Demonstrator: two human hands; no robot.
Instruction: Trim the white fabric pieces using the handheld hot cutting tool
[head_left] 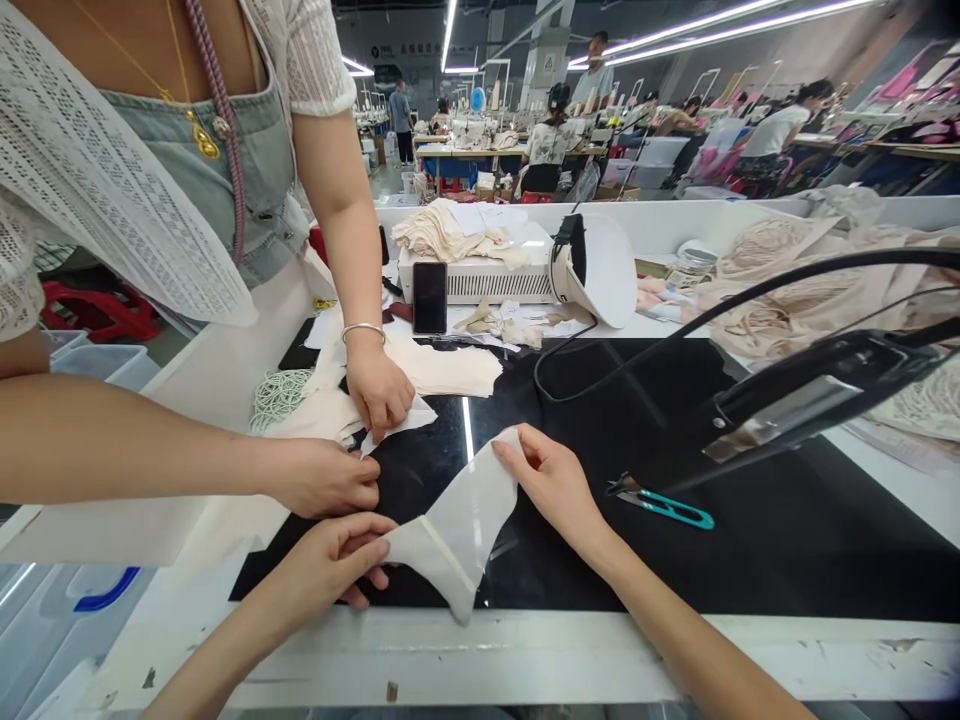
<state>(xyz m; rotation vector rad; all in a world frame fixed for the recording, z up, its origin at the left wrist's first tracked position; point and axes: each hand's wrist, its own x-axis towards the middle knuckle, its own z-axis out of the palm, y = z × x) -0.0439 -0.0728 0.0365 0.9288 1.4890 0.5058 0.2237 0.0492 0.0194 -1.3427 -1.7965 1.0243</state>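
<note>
Thumb and fingers of the person's left hand [330,562] pinch the left end of a pale fabric piece [465,515]; a co-worker's hand [326,480] sits just beyond, leaving little room on that side. The piece spans the black mat [765,560] between both hands, its lower corner reaching just past the mat's near edge. To the right, the right hand [555,485] pinches the far corner, some fingertips hidden behind the cloth. Black surface separates it from teal snips [671,508], whose blade tips are hard to make out beside a dark device [832,385], cut off at right.
</note>
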